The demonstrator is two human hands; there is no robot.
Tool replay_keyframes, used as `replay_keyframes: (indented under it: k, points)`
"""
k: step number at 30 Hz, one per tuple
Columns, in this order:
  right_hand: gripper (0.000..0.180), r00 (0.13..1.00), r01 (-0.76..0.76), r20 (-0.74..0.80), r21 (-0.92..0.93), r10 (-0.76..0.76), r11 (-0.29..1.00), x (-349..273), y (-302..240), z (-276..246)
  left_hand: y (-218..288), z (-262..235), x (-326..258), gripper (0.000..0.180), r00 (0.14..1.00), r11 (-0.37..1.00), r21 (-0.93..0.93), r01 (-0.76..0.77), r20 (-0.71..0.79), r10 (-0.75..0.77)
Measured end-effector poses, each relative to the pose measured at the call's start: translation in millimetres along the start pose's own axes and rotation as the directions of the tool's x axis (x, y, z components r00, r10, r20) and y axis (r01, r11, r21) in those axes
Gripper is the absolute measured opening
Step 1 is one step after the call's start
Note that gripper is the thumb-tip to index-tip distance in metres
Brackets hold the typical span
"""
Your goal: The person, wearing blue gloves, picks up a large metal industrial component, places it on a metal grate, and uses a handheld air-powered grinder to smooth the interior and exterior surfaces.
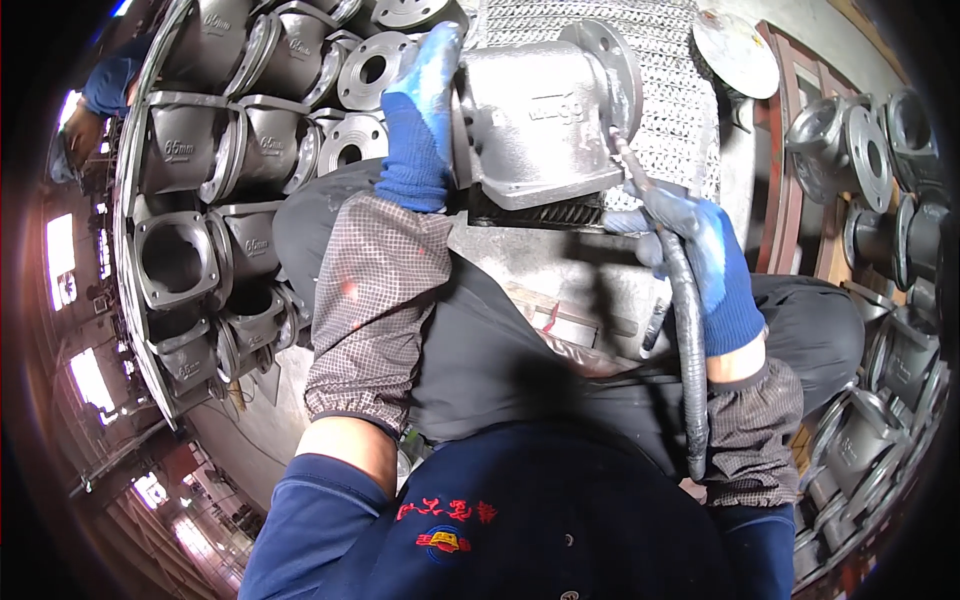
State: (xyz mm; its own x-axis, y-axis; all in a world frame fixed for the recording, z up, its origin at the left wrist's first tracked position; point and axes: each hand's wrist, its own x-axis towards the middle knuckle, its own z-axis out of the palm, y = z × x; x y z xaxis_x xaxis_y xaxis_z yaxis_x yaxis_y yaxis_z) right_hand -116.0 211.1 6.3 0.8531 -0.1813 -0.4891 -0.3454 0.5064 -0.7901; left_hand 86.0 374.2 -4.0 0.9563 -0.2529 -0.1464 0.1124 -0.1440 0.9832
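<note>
A silver-grey cast valve body with round flanges lies in front of me. My left hand, in a blue and white glove, is wrapped against its left flange; the fingertips are partly hidden. My gloved right hand is closed around a slim rod-shaped tool with a black hose running down toward my lap. The tool's thin tip reaches the valve body beside its right flange. Its exact kind cannot be made out.
Stacked grey valve bodies fill a rack at left, and more valve bodies stand at right. Under the work lies a pale textured mat. A white round disc is at the back right. Another person's hand shows far left.
</note>
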Motion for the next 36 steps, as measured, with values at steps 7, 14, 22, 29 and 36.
replay_keyframes:
  k: [7,14,22,29,36]
  points:
    - [0.038,0.971,0.089,-0.214,-0.085,-0.105,0.992,-13,-10,13,-30,-20,11,0.034,0.964,0.968,0.011,-0.252,0.096,0.250]
    - [0.053,0.964,0.172,-0.180,-0.138,-0.196,0.975,-15,-5,8,-32,-24,19,0.047,0.999,0.959,-0.280,0.032,-0.028,-0.041]
    - [0.049,0.964,0.139,-0.201,-0.185,-0.176,0.973,-13,-1,12,-30,-31,11,0.063,0.990,0.964,-0.249,0.094,-0.083,-0.118]
    - [0.037,0.989,0.142,-0.030,-0.136,-0.147,0.981,-13,-2,22,-23,-35,7,0.052,0.972,0.953,-0.252,0.166,-0.121,-0.201]
    - [0.046,0.998,-0.030,0.053,-0.083,0.034,0.996,5,23,35,-16,-25,6,0.043,0.966,0.928,-0.319,0.194,-0.104,-0.237]
